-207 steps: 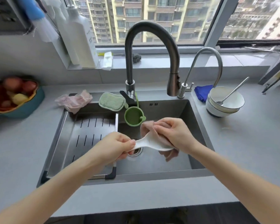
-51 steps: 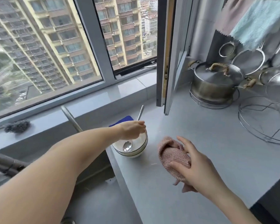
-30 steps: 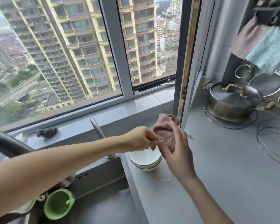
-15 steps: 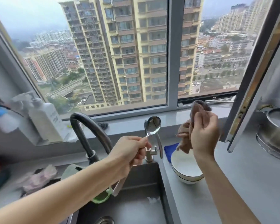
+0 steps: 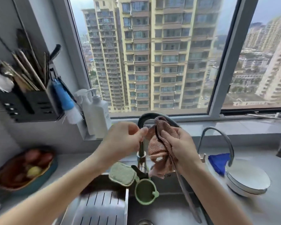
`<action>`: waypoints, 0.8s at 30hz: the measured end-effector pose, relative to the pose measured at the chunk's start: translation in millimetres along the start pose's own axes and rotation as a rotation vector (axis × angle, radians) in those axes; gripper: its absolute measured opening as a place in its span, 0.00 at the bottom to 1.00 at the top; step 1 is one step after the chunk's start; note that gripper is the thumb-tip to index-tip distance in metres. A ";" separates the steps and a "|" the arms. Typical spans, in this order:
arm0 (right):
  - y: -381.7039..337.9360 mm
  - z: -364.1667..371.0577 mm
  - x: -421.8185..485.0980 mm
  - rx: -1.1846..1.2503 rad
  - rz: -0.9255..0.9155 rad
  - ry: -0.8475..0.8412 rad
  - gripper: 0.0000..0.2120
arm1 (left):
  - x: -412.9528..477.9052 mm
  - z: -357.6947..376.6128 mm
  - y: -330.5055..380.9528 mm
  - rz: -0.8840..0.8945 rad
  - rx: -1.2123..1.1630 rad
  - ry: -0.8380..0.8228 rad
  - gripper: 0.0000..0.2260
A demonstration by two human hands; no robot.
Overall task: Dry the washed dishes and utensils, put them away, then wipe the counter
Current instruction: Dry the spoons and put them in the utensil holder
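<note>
Both hands raised over the sink (image 5: 169, 213), in front of the dark tap (image 5: 142, 153). Right hand (image 5: 181, 148): grip clenched on a pink cloth (image 5: 157, 150), bunched, loose end hanging down toward the sink. Left hand (image 5: 122, 142): fingers pinched together at the cloth's edge; the spoon seems to be wrapped in the folds, but it is hidden, so what this grip grasps cannot be told. Motion blur over both hands.

Stacked white bowls (image 5: 248, 181) on the desk (image 5: 274, 207) right of the sink, a blue cloth (image 5: 217, 161) just behind them. Green sponge (image 5: 122, 175) on the sink's back rim, green strainer cup (image 5: 145, 193) hanging beside it. Black utensil rack (image 5: 26, 104) on the wall at left, holding chopsticks. Fruit bowl (image 5: 23, 172) on the desk below it.
</note>
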State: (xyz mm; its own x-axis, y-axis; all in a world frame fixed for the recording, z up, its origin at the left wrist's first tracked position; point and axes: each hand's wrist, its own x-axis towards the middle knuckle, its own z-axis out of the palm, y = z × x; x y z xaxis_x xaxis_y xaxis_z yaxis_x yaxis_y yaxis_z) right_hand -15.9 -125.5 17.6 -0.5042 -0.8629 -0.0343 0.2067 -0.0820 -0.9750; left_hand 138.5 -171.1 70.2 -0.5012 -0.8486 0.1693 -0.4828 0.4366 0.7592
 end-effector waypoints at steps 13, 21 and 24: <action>34.0 195.2 -33.5 0.026 0.106 -0.080 0.10 | -12.6 -124.1 -134.7 -0.081 -0.200 0.156 0.10; 37.7 261.8 -41.0 -0.341 -0.055 -0.309 0.11 | 21.6 -185.8 -174.6 -0.085 -0.204 0.460 0.11; 36.4 273.6 -32.1 -0.495 -0.147 -0.363 0.11 | 36.3 -228.4 -192.4 -0.097 -0.270 0.565 0.13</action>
State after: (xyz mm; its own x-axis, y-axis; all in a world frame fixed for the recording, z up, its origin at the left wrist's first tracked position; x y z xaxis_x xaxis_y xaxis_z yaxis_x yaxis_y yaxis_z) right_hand 237.2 -237.2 43.3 -0.1628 -0.9816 0.0993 -0.2994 -0.0467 -0.9530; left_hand 377.2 -354.1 73.9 0.0280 -0.9396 0.3411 -0.2714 0.3213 0.9072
